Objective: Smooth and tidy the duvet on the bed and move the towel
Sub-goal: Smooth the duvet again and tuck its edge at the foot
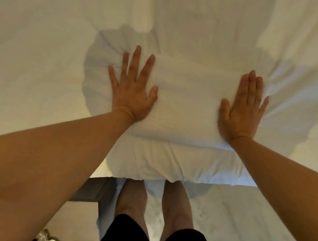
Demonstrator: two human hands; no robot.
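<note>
Soft, warm light and a slightly fuzzy picture.

The light is gentle and yellowish, and the white duvet (183,88) looks cream where it is lit. A big grey-blue shadow with wavy edges falls across the middle of it, around the left hand (132,90) and the right hand (243,107). The far top of the bed is pale and washed out, with few folds to see. The right hand looks a bit smeared. The wide lens bends the sides, so both arms look very big near the edges. The floor at the bottom is dimmer.
</note>
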